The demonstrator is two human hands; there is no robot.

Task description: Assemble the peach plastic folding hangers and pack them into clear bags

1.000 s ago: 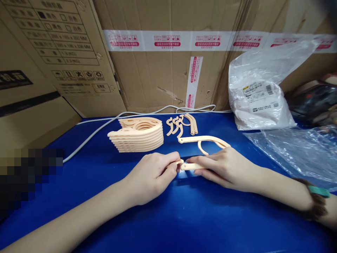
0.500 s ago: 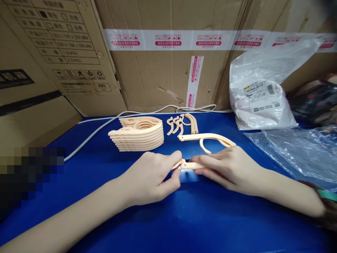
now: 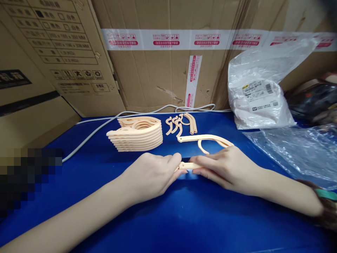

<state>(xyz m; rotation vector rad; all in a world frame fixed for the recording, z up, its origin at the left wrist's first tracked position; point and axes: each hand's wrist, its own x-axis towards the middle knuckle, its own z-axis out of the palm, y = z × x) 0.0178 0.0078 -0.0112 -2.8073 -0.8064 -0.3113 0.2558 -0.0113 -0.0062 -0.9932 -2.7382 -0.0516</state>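
Note:
Between my two hands is a cream plastic folding hanger (image 3: 187, 165), its hinge end and a short length of arm showing. My left hand (image 3: 155, 172) pinches the hinged end between thumb and fingers, which hide most of what is under them. My right hand (image 3: 223, 165) grips the arm from the right, fingers closed round it. Another cream hanger piece (image 3: 204, 137) with a curved arm and ring lies just behind my right hand. To the left rises a neat stack of folded hangers (image 3: 137, 135).
Small cream hooks (image 3: 172, 125) and curved arms (image 3: 192, 123) lie at the back of the blue table (image 3: 168, 218). A grey cable (image 3: 97, 133) runs along the cardboard boxes (image 3: 152, 77). On the right are a white plastic bag (image 3: 259, 98) and clear plastic film (image 3: 295, 151).
My left thumb and forefinger have shifted slightly forward and right along the hanger's hinge, covering more of it. My right hand keeps its grip. The view has moved a little.

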